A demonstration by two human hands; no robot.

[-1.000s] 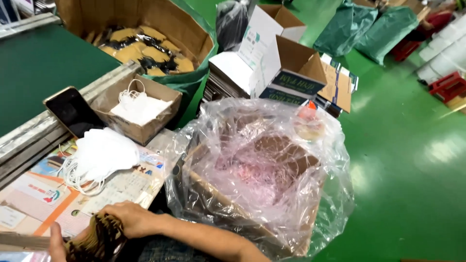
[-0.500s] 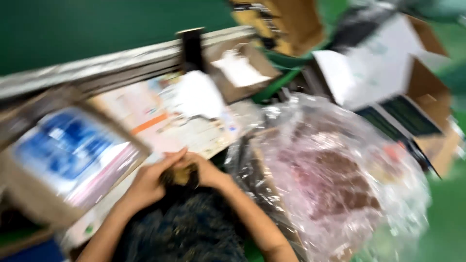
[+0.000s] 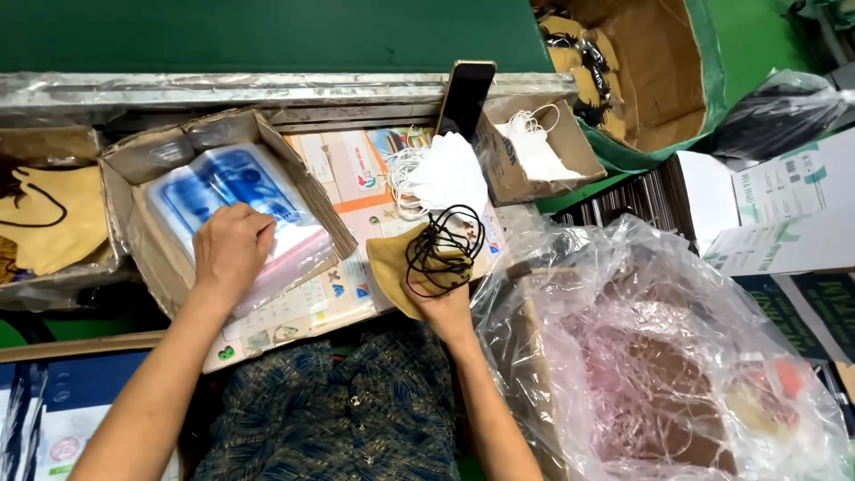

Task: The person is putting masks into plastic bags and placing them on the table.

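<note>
My right hand (image 3: pixel 443 303) grips a stack of tan face masks (image 3: pixel 392 265) with black ear loops (image 3: pixel 442 248), held over the printed sheet on the table. My left hand (image 3: pixel 230 249) rests flat on a pile of clear plastic bags with blue print (image 3: pixel 227 191) inside an open cardboard tray (image 3: pixel 134 160). Just behind the tan masks lies a heap of white masks (image 3: pixel 441 174) with white loops.
A small cardboard box with white masks (image 3: pixel 534 147) and a dark phone (image 3: pixel 466 93) stand at the back. A large box of tan masks (image 3: pixel 623 71) sits far right. A plastic-lined carton (image 3: pixel 677 374) is at my right. More tan masks (image 3: pixel 53 218) lie left.
The view has swung left onto the table. My hands, together on the tan masks before, have parted: the left moved onto the plastic bags, the right keeps the masks.
</note>
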